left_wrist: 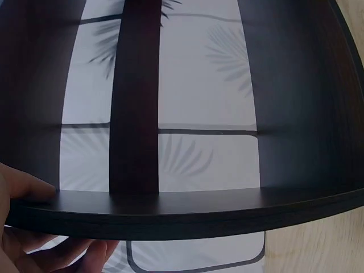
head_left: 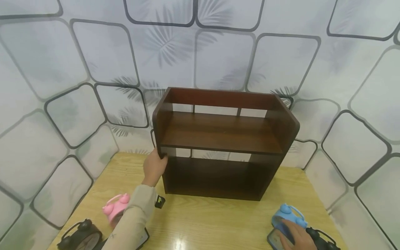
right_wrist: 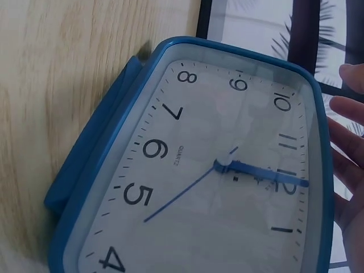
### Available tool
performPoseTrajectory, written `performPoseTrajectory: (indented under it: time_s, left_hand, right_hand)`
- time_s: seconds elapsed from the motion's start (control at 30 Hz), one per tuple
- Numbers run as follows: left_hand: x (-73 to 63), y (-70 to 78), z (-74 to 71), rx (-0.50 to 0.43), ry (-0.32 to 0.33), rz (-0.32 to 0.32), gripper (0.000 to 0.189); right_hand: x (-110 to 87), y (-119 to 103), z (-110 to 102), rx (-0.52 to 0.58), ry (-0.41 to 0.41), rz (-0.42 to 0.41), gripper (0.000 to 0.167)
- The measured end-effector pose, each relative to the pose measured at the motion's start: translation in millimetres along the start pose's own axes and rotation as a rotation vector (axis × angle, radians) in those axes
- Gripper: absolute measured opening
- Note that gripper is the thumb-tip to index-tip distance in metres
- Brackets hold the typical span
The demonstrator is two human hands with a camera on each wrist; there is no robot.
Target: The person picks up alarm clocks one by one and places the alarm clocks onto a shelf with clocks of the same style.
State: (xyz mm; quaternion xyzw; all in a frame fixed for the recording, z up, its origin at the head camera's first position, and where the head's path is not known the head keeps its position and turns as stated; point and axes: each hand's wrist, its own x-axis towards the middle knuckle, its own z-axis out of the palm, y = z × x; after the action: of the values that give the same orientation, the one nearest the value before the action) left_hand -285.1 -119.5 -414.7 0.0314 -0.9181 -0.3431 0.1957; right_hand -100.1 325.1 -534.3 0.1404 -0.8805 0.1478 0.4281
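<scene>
A dark brown two-tier wooden shelf [head_left: 222, 133] stands on the table. My left hand [head_left: 154, 165] grips the edge of its left side panel [left_wrist: 187, 219], with the thumb on the inner face and the fingers round the outside. At the lower right, my blurred right hand [head_left: 298, 236] is over a blue-framed rectangular clock [right_wrist: 227, 153]. In the right wrist view its fingers [right_wrist: 350, 145] extend loosely beside the clock's top edge; whether they touch it is hard to tell. The clock stands on a blue foot with its white numbered face showing.
A pink twin-bell alarm clock [head_left: 115, 208] and a black one [head_left: 82, 236] stand left of my left sleeve. Part of a dark-framed object [head_left: 143, 239] shows beside the sleeve. Near my right hand are a light blue twin-bell clock [head_left: 289, 215] and another black one [head_left: 322, 239]. Patterned walls enclose the wooden table.
</scene>
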Motion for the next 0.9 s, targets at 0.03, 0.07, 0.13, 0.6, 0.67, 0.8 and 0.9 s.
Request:
performPoseTrajectory:
  time_s: [0.03,0.07,0.13,0.6,0.67,0.8,0.9]
  left_hand:
    - [0.8,-0.6,0.3,0.006,0.005,-0.004,0.029]
    - [1.4,-1.2,0.5,0.012,0.009,-0.006,0.027]
    - [2.3,-2.4,1.0,0.026,0.007,-0.008,0.025]
    - [0.2,-5.5,4.8,0.083,-0.048,-0.017,0.036]
    - [0.2,-5.9,5.5,0.084,-0.048,-0.016,0.036]
    - [1.0,-7.2,7.3,0.082,-0.054,-0.015,0.035]
    - [1.1,-8.1,8.4,0.082,-0.050,-0.016,0.034]
  right_hand:
    - [-0.6,1,0,-0.004,0.003,-0.003,0.063]
    - [-1.4,2,0,-0.012,0.005,-0.001,0.063]
    - [-2.3,2,0,-0.019,0.011,0.008,0.064]
    - [-10.2,10,1,-0.051,-0.005,0.020,0.070]
    - [-8.3,12,2,-0.041,-0.005,-0.028,0.070]
    - [-4.5,13,5,0.003,-0.035,-0.079,0.070]
    - [-2.1,12,8,0.043,-0.055,-0.089,0.069]
